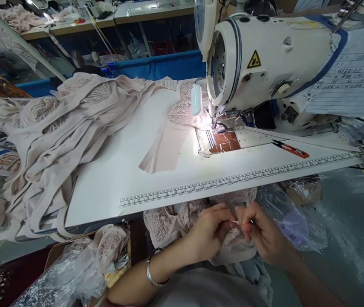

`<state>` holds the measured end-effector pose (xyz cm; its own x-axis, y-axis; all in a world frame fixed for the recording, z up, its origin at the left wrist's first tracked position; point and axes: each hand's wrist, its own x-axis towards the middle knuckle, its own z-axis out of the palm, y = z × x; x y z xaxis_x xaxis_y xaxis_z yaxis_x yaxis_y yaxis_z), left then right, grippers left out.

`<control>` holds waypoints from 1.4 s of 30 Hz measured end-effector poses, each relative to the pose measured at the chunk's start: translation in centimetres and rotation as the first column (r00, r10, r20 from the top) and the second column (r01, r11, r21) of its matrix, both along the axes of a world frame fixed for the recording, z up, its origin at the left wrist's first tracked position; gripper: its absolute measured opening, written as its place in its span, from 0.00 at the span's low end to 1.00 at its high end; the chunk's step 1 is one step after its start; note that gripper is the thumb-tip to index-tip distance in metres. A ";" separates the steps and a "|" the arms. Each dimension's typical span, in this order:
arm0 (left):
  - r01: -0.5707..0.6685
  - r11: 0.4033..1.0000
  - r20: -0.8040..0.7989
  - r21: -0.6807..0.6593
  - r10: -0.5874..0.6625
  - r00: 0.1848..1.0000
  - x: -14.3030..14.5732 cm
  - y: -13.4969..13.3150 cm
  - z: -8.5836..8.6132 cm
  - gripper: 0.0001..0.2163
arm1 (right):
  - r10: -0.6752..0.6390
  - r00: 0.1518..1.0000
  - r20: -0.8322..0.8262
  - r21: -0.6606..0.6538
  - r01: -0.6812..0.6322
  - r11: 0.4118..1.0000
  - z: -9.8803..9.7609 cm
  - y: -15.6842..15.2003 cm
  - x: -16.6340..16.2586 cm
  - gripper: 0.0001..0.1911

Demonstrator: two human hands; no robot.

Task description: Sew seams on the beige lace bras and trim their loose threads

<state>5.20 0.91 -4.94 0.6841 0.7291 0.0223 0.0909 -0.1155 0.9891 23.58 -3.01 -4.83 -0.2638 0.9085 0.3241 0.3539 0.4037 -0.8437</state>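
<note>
Below the table's front edge, my left hand [208, 232] is closed, thumb and fingers pinching the edge of a beige lace bra [238, 251]. My right hand [263, 234] is closed close beside it, its fingertips on the same pale edge. A small dark thing shows between the right fingers, too little of it to name. The bra hangs over my lap, its lace cups [161, 224] spreading left of my hands. Under the lit needle of the sewing machine [265, 59] lies another beige lace piece [182, 113], its plain wing [164, 149] flat on the white table [111, 170].
A heap of beige bras [82, 111] covers the table's left side. Orange thread snips [290, 149] lie right of the needle plate, behind a printed ruler strip [233, 179]. A box with plastic wrapping [82, 268] stands at lower left. Handwritten paper [354, 72] hangs on the machine.
</note>
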 end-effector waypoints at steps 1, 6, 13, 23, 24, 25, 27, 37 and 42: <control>0.021 0.998 0.011 -0.063 -0.021 1.000 0.0 0.1 0.0 0.15 | -0.067 0.992 0.106 0.057 0.061 0.996 -0.7 0.0 0.7 0.11; -0.014 0.943 0.060 -0.333 0.036 0.998 -0.5 0.4 -0.2 0.23 | -0.494 0.732 0.469 0.297 0.396 0.869 -2.9 0.6 6.2 0.12; -0.124 0.780 0.035 -0.613 0.184 0.982 0.6 0.1 -0.8 0.25 | -0.367 0.800 0.474 0.268 0.266 0.926 -0.8 -0.5 3.8 0.14; -0.175 0.735 0.026 -0.655 0.253 0.967 0.5 0.0 -1.3 0.25 | -0.382 0.683 0.623 0.538 -0.020 0.843 0.0 -1.0 1.1 0.24; -0.176 0.732 0.032 -0.658 0.260 0.965 0.5 0.0 -1.3 0.25 | -0.381 0.679 0.627 0.534 -0.020 0.845 0.0 -1.0 1.0 0.24; -0.175 0.730 0.040 -0.661 0.267 0.963 0.5 0.0 -1.3 0.24 | -0.378 0.679 0.630 0.529 -0.018 0.848 0.0 -1.0 1.0 0.24; -0.168 0.722 0.052 -0.671 0.272 0.961 0.5 0.0 -1.3 0.24 | -0.367 0.684 0.631 0.517 -0.019 0.856 0.0 -1.0 0.9 0.25; -0.130 0.716 0.092 -0.686 0.263 0.960 0.5 0.1 -0.9 0.23 | -0.326 0.731 0.599 0.468 0.009 0.883 -0.1 -1.1 0.7 0.32; -0.122 0.720 0.108 -0.683 0.264 0.958 0.6 0.2 -0.5 0.22 | -0.253 0.834 0.491 0.351 0.077 0.933 -1.0 -1.5 0.7 0.31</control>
